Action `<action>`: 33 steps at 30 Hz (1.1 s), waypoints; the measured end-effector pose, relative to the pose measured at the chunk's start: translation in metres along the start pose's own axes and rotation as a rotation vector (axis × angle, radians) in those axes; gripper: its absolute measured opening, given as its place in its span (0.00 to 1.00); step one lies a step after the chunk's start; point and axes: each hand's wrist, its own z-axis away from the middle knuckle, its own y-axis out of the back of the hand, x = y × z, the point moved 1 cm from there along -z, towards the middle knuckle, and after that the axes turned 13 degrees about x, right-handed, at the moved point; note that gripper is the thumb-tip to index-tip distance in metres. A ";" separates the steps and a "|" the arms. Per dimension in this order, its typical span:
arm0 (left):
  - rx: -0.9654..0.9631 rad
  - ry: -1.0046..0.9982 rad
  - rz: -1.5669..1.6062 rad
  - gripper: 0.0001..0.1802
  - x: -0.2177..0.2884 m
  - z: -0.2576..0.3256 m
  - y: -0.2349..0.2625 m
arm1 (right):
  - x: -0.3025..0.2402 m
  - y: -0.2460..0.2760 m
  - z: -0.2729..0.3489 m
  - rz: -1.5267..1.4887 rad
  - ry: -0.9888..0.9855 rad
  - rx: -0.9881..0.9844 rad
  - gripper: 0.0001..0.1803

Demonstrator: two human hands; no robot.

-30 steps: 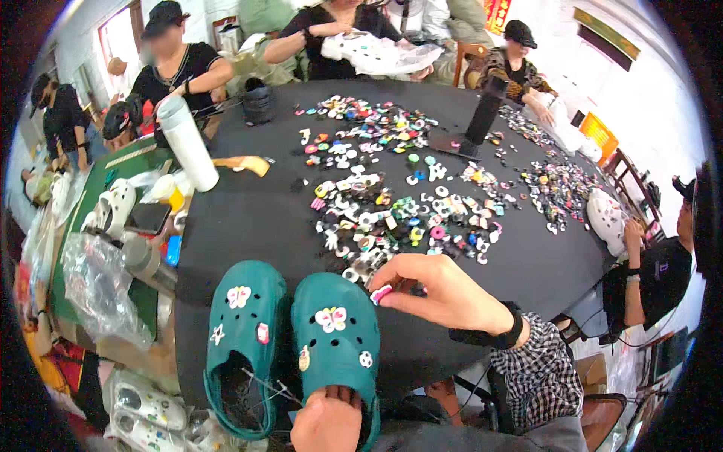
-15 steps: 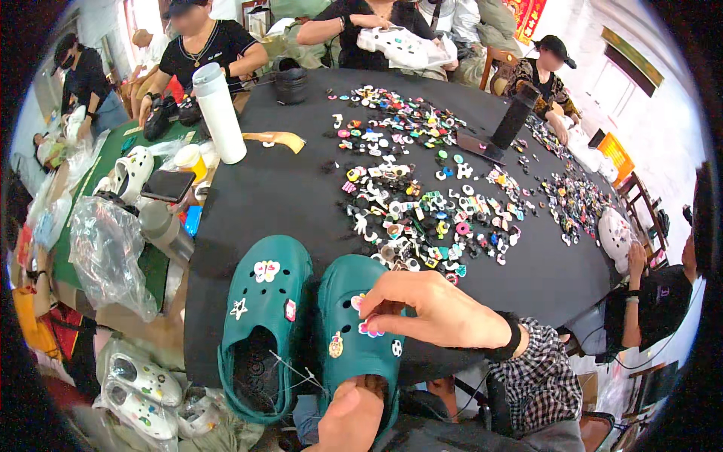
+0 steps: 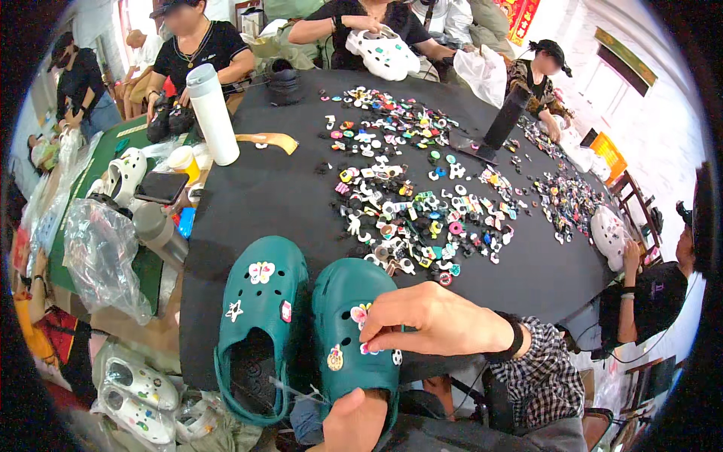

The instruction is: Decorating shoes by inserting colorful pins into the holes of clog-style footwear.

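Two dark green clogs lie side by side at the near edge of a black table. The left clog (image 3: 256, 301) carries a butterfly charm (image 3: 261, 273), a white star charm (image 3: 235, 310) and a pink charm (image 3: 285, 310). My left hand (image 3: 356, 422) reaches into the foot opening of the right clog (image 3: 331, 301), its fingers hidden inside and the thumb outside. Above that clog's toe, my right hand (image 3: 422, 320) pinches a small pink charm (image 3: 367, 349) against the holed surface. A tan charm (image 3: 335, 358) and a football-like charm (image 3: 396, 357) sit nearby.
Several loose charms (image 3: 422, 218) are heaped across the black table (image 3: 286, 196). A phone stand (image 3: 504, 124), a white bottle (image 3: 213, 113) and a grey bottle (image 3: 160, 233) stand around. Other people handle shoes at the far and right sides. White clogs (image 3: 135, 407) lie lower left.
My right hand still pinches at the clog, its fingertips slightly lower. The view has shifted a little. Across the table, a person has lifted a white clog free of its plastic bag.
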 end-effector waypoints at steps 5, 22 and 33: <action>-0.301 0.091 0.243 0.17 -0.009 0.000 -0.006 | -0.001 -0.007 0.004 -0.030 0.084 0.065 0.07; 0.116 -0.168 -0.326 0.12 0.005 0.009 0.004 | 0.006 0.007 -0.003 0.206 0.200 0.061 0.38; -0.164 -0.082 -0.057 0.24 0.005 -0.012 0.084 | 0.028 0.003 -0.022 0.215 0.049 -0.242 0.55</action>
